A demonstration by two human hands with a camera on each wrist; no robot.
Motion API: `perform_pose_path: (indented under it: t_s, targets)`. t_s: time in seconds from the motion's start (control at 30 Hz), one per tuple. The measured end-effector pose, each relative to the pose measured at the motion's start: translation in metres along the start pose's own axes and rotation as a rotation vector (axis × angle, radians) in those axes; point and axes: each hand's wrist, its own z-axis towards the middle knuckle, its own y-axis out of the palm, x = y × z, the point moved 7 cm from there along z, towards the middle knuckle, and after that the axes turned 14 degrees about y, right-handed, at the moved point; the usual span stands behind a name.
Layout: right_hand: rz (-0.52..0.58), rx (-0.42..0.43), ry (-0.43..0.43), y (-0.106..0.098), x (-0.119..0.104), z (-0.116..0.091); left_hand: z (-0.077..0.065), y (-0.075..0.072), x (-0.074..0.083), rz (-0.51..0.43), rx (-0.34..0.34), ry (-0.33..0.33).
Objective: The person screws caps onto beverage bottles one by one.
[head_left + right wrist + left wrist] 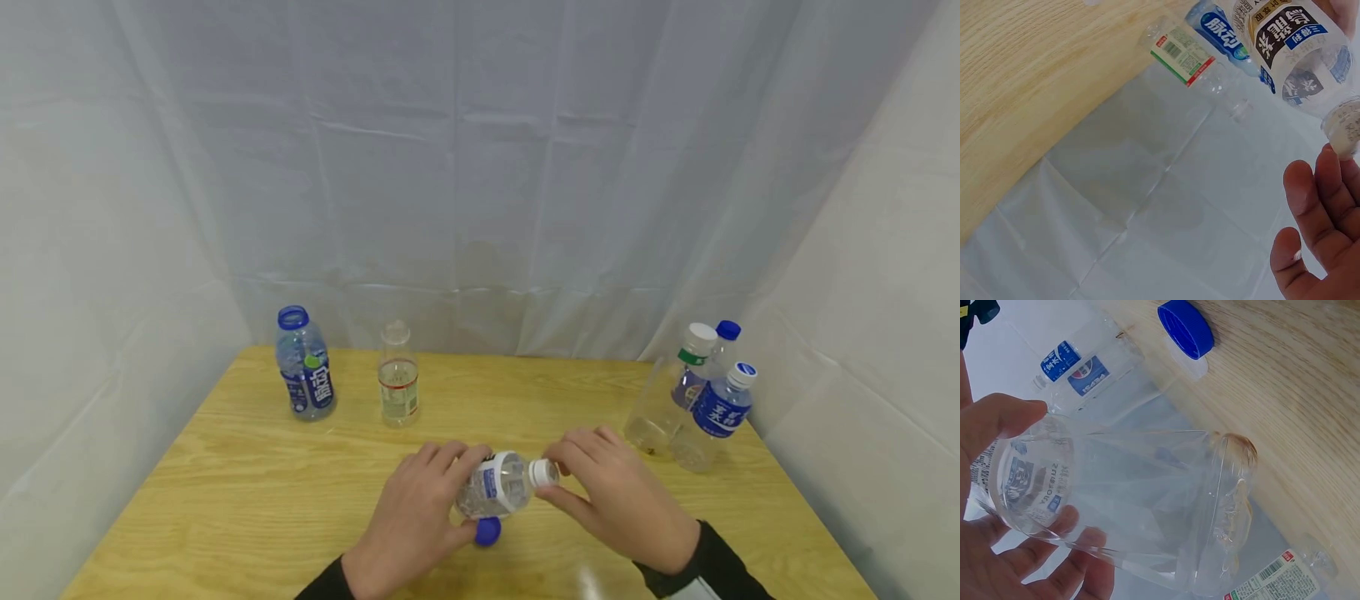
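Observation:
My left hand [420, 508] grips a clear plastic bottle [495, 487] by its body, fingers over the top and thumb below. It lies nearly sideways above the table, neck to the right, and looks empty. A white label with dark and blue print [1288, 34] wraps its upper part. On the neck sits a white cap [543, 472], which my right hand [622, 500] pinches between thumb and fingers. Beneath the bottle a loose blue cap [488, 531] lies on the table; the left wrist view shows this blue cap [1186, 328] with its hollow side partly visible.
At the back left stand an uncapped blue-tinted bottle [306, 371] and an uncapped clear bottle [399, 379]. Grouped at the right are a white-capped bottle [660, 408], a blue-labelled bottle [716, 412] and a blue-capped one [726, 337]. Pale sheeting [480, 167] surrounds the wooden table [247, 483].

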Motion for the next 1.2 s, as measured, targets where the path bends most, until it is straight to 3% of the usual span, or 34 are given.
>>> perform_pose_path:
  t_s: [0.3, 0.5, 0.77, 1.2]
  targets:
    - [-0.087, -0.002, 0.094, 0.01, 0.004, 0.002, 0.002, 0.001, 0.004, 0.009, -0.005, 0.022]
    - [0.045, -0.003, 0.096, 0.008, 0.006, 0.001, 0.001, 0.001, 0.0, 0.005, -0.016, -0.004]
    - [0.147, -0.028, -0.027, 0.001, 0.001, -0.001, 0.001, -0.003, -0.004, -0.013, 0.014, -0.013]
    - [0.211, -0.046, 0.033, -0.001, -0.003, -0.003, 0.002, -0.002, 0.0, -0.01, -0.012, 0.002]
